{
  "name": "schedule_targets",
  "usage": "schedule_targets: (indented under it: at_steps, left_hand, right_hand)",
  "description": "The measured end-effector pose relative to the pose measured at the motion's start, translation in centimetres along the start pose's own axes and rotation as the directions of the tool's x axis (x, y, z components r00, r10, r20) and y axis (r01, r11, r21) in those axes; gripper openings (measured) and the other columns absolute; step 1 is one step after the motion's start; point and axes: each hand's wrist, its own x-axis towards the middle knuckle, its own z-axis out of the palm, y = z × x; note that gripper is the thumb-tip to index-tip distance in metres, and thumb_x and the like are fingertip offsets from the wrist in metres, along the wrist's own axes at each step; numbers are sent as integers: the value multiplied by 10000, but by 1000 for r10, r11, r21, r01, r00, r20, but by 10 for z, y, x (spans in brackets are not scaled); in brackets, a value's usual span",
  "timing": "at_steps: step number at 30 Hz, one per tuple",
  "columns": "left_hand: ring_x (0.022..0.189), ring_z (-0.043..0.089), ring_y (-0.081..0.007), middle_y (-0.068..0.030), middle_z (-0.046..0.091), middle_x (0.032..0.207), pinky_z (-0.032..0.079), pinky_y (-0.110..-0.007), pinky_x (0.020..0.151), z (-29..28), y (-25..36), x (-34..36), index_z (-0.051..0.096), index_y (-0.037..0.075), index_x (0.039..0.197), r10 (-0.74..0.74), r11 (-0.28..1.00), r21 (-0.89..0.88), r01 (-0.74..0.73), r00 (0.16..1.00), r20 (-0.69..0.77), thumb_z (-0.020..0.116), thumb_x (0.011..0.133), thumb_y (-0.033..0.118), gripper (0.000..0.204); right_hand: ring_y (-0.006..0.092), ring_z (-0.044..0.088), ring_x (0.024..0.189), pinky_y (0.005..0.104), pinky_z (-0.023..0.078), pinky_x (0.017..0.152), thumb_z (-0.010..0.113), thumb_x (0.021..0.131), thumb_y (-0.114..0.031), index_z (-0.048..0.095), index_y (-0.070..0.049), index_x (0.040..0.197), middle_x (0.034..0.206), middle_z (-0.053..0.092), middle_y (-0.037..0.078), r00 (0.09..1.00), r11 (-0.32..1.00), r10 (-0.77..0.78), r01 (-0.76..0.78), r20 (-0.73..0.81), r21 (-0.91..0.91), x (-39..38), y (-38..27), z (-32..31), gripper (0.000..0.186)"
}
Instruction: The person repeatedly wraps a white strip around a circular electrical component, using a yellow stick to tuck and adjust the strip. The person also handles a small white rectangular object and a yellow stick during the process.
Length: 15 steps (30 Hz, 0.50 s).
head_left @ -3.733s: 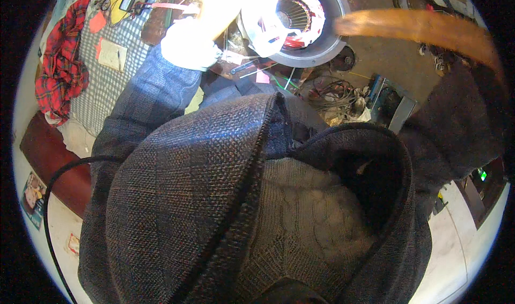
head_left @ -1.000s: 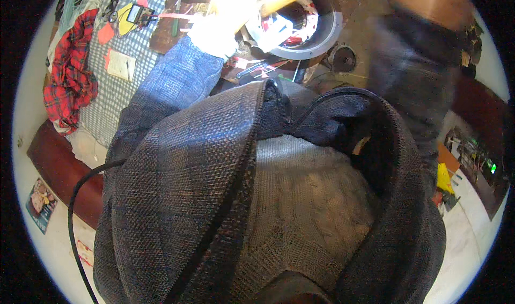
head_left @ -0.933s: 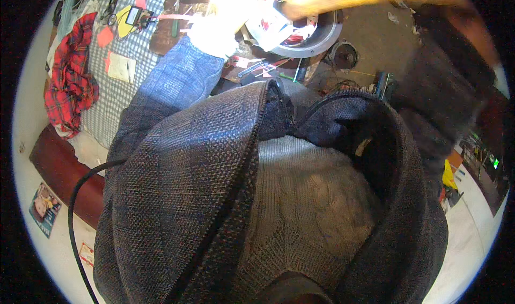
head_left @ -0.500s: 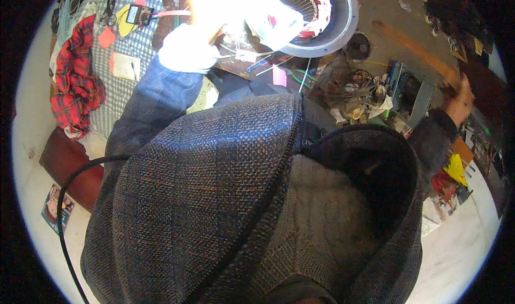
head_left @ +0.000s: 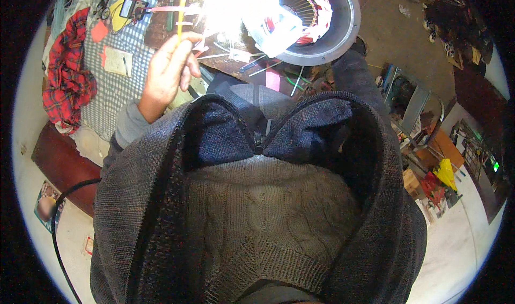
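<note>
My left hand (head_left: pixel 170 70) is raised over the work surface's near left edge, thumb and forefinger pinching a thin yellow strip (head_left: pixel 181 22) that points away from me. The other fingers are loosely curled. To its right, past a very bright glare, stands a round grey motor housing (head_left: pixel 346 35) with a slotted stator (head_left: pixel 307 6) and red-and-white wrapped windings inside. A pale, translucent plastic packet (head_left: pixel 279 35) lies against the housing's left rim. Thin white and dark sticks (head_left: pixel 252 63) are scattered before it. My right hand does not show.
At left, a checked cloth (head_left: pixel 137 41) carries a meter (head_left: pixel 133 9), a notepad (head_left: pixel 117 61) and red plaid fabric (head_left: pixel 67 68). On the right are a grey metal frame (head_left: pixel 416 108), a yellow bag (head_left: pixel 444 174) and assorted clutter. A black cable (head_left: pixel 58 245) runs beside me at lower left.
My left hand has drawn back from the glare area and now shows with the yellow strip. My right hand, earlier at the far right, has left the view. The jacket front has spread wider.
</note>
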Motion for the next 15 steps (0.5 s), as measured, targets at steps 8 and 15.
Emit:
schedule_targets:
  at_steps: [8,15]
  left_hand:
    - [744,655,-187,-102,692,871,519,-318,698,49,37,-3,683,3,1205,60,889,417,-190,950,306,514,1070,222,308]
    - [808,729,-334,-133,738,865,572,-427,740,117,35,-1,689,60,1101,359,419,594,-686,726,586,603,1017,226,205]
  right_hand:
    - [261,716,1033,376,551,906,707,937,-212,728,-100,1228,1141,747,141,949,970,108,-167,-296,-179,7,-118,-135,312]
    - [299,705,975,377,561,851,708,904,-192,708,-75,1153,1077,719,148,591,551,-537,786,602,-280,-82,-315,-180,275]
